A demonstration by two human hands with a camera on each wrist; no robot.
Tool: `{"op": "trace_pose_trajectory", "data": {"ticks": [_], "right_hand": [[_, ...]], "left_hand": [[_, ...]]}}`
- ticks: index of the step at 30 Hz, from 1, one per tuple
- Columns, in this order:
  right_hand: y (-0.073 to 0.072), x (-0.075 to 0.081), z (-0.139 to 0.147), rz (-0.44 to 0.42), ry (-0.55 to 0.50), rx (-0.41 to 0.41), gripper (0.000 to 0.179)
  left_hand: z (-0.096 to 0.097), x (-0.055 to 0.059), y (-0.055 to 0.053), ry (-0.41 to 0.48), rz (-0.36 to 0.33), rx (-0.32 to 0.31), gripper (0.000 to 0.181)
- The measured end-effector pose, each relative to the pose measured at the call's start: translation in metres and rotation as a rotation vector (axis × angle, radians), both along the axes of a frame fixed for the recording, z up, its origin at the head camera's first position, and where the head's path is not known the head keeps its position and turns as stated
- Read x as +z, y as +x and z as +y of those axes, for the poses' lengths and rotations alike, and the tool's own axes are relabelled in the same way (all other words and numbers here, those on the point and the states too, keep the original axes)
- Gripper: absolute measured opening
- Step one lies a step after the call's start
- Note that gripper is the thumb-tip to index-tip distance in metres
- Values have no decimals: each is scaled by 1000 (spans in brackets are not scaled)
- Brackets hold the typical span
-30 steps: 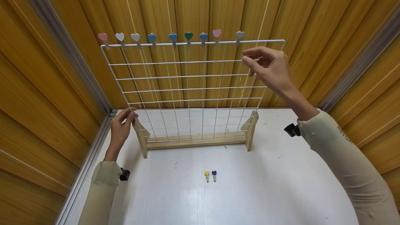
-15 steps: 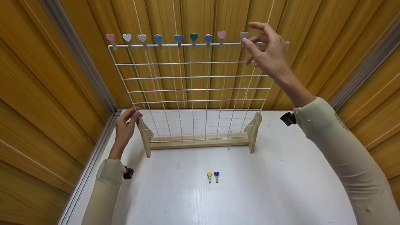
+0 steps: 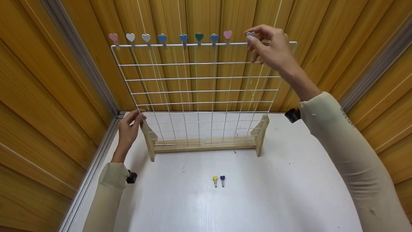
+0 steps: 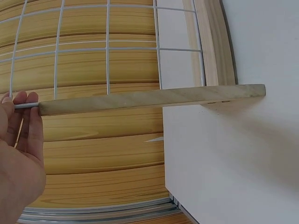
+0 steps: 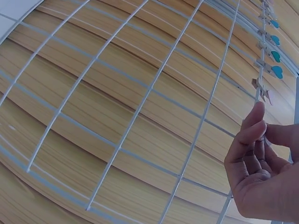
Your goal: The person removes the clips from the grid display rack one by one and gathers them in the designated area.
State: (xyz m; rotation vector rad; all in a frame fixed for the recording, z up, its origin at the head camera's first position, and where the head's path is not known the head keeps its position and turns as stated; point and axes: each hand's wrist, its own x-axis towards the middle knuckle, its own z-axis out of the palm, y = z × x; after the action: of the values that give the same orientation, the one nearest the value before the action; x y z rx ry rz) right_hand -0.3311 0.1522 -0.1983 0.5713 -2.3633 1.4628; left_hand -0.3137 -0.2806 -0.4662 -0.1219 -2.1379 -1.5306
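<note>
A white wire grid rack (image 3: 196, 77) stands upright in a wooden base (image 3: 206, 148). My right hand (image 3: 273, 48) is at its top rail and pinches a pale grey heart clothespin (image 3: 250, 33) between thumb and index finger. In the right wrist view the fingers of the right hand (image 5: 261, 158) hide that clothespin. My left hand (image 3: 128, 129) grips the left side wire of the grid just above the wooden upright (image 4: 154, 97), thumb and fingertips on the wire. Several more heart clothespins in pink, white, blue and green (image 3: 199, 36) sit along the rail to the left.
On the white table (image 3: 180, 199), in front of the rack, lie a yellow heart clothespin (image 3: 215, 179) and a dark blue heart clothespin (image 3: 222, 178). Wood-patterned walls (image 3: 42, 96) close in the back and both sides.
My right hand has risen from below the top rail to the pale grey clothespin and now pinches it. The left hand keeps its grip on the side wire. The view has shifted slightly.
</note>
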Motion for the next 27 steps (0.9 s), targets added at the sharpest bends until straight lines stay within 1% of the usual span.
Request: {"op": "trace_pose_trajectory", "data": {"ticks": [3,6,9,12,14,17,21,24,27], "right_hand": [[-1,-2,1,16,-60,15,24],[-4,-7,2,23,-166,53,22],[-7,-12,2,43,-249,74,21],[-9,-17,2,80,-291,69,22],[-11,-19,2,86,-335,76,23],[-14,-22,2,53,-436,110,24],[-18,-25,3,-21,-570,146,21],[-18,-25,4,-68,-652,163,20],[-15,-23,2,-90,-701,184,22]], "left_hand": [[0,0,-1,0,6,13,21],[1,1,0,-7,-7,28,22],[0,1,0,0,-7,15,22],[-2,0,0,4,-5,-6,23],[-3,-1,0,4,-4,-13,24],[-3,-2,0,4,0,-8,24],[-2,-2,-1,13,3,2,22],[0,-2,-2,13,1,12,21],[3,1,0,6,2,23,20]]}}
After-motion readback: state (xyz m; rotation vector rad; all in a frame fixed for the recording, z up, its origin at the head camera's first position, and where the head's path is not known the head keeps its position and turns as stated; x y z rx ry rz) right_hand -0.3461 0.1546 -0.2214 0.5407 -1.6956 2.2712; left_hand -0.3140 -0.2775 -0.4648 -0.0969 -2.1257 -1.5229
